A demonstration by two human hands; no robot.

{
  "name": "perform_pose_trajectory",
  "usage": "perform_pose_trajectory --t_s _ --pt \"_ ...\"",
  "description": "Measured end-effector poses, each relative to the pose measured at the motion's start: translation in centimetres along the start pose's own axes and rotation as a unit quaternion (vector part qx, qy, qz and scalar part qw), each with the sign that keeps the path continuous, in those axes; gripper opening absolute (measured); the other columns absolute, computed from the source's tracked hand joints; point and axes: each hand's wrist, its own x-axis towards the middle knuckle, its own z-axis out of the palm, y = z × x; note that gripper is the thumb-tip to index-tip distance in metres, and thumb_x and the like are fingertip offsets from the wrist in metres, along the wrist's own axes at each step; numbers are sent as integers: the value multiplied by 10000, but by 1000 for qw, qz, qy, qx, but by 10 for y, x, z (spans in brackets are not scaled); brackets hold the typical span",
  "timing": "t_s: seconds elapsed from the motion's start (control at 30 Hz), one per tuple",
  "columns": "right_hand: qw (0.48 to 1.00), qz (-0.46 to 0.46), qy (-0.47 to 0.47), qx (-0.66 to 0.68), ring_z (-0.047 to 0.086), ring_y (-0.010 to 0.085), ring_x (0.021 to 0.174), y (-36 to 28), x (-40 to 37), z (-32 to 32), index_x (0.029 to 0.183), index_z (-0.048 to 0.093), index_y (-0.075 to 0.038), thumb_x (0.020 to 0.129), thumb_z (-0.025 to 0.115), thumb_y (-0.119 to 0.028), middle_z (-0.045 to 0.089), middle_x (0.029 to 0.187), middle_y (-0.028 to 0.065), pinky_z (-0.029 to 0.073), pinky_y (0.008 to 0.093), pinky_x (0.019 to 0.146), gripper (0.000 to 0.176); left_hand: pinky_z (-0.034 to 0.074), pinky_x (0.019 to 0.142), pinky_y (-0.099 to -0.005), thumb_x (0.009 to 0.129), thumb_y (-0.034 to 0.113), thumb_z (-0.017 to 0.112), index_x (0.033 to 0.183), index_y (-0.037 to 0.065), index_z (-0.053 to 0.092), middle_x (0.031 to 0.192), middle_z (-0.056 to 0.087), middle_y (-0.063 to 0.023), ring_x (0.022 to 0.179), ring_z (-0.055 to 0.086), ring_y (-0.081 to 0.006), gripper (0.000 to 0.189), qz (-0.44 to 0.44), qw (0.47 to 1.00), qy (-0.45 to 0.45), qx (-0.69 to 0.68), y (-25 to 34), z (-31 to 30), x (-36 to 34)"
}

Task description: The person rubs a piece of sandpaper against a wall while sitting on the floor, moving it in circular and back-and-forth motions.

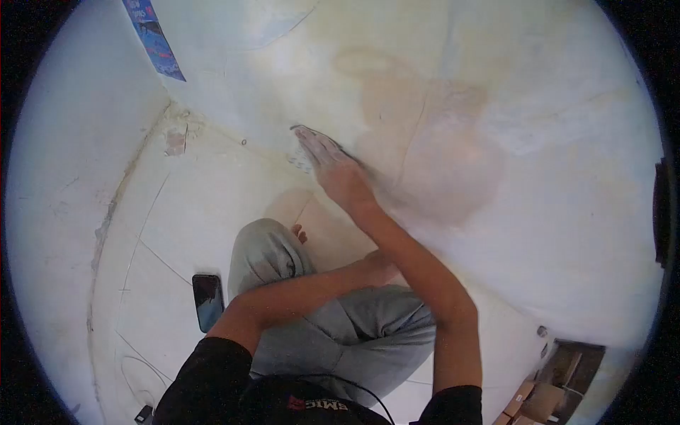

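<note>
My right hand (331, 161) reaches up to the pale wall (559, 191), its fingers straight, pressed together and dusted white. Under them, a thin dark-edged sheet (294, 128) shows only as a line along the fingertips and the side of the hand, flat against the wall. Small whitish marks lie beside the fingers. My left hand (381, 268) rests low over my lap, partly covered by my right forearm, and its fingers are hidden. Grey trousers (273, 248) cover my crossed legs, with some bare toes beyond one knee.
A phone (208, 303) lies on the pale floor (159, 276) left of my knee. A cable with a black plug (144, 414) is at lower left. Cardboard boxes (542, 402) stand at lower right. A blue poster strip (157, 42) hangs near the wall corner, above a chipped patch.
</note>
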Motion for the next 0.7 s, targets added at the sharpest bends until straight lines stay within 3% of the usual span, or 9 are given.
perform_pose_trajectory --t_s 0.03,0.1,0.2,0.37,0.43,0.5,0.6,0.67,0.7 --pt "1000 1 -5 1 380 203 1365 2 -14 7 1471 343 -2 845 479 -62 281 1575 46 348 283 1130 643 489 873 -481 912 144 495 1231 -19 547 1027 625 -219 954 628 -379 362 -2 1000 0 -5 4 -8 -1" --pt "982 38 -73 170 360 193 1379 22 -66 17 1476 339 -3 826 495 -91 278 1578 33 329 272 1138 674 501 860 -469 908 148 498 1232 -6 553 1022 626 -213 961 635 -363 363 -87 949 -297 62 6 -26 6" --pt "983 21 -152 100 352 197 1389 53 -141 -30 1466 364 -4 815 501 -109 275 1580 29 319 294 1143 674 510 824 -471 903 171 500 1155 7 576 1005 625 -212 945 640 -357 310 -86 933 -337 95 30 -44 23" --pt "986 -21 -155 54 420 287 1333 58 -167 -46 1490 299 -33 879 460 -26 358 1516 120 408 396 1082 631 512 813 -471 879 177 539 1097 5 592 1012 627 -210 945 643 -358 282 -86 933 -341 74 33 -30 25" --pt "962 112 -157 191 371 218 1368 36 -126 -23 1451 385 -5 861 501 -96 328 1545 38 352 330 1115 609 509 815 -474 873 175 549 1096 3 595 1027 630 -209 947 640 -369 285 -90 929 -351 74 25 -20 23" --pt "936 155 -100 301 355 217 1378 11 -67 -14 1450 384 3 894 465 -99 327 1545 48 338 320 1126 572 486 864 -477 892 178 540 1104 1 596 1085 625 -214 1024 605 -398 281 -92 974 -206 -29 3 8 2" --pt "952 113 -32 283 344 223 1383 -14 -14 32 1466 344 17 896 445 -86 323 1544 73 327 321 1136 588 454 917 -479 924 170 503 1095 -7 587 1132 611 -223 1107 554 -413 261 -116 976 -59 -175 21 -29 16" --pt "991 -36 -48 -121 352 227 1377 -16 0 14 1468 333 23 887 449 -73 330 1538 75 325 310 1139 600 443 941 -472 936 168 486 1095 -9 585 1142 607 -225 1139 535 -410 257 -135 979 -88 -127 8 -22 10" --pt "991 -37 -50 -115 352 227 1377 -18 -8 23 1468 333 23 887 449 -73 330 1538 75 325 310 1139 600 431 964 -465 949 166 469 1094 -10 583 1152 603 -228 1170 515 -407 255 -155 978 -112 -80 4 -19 4"
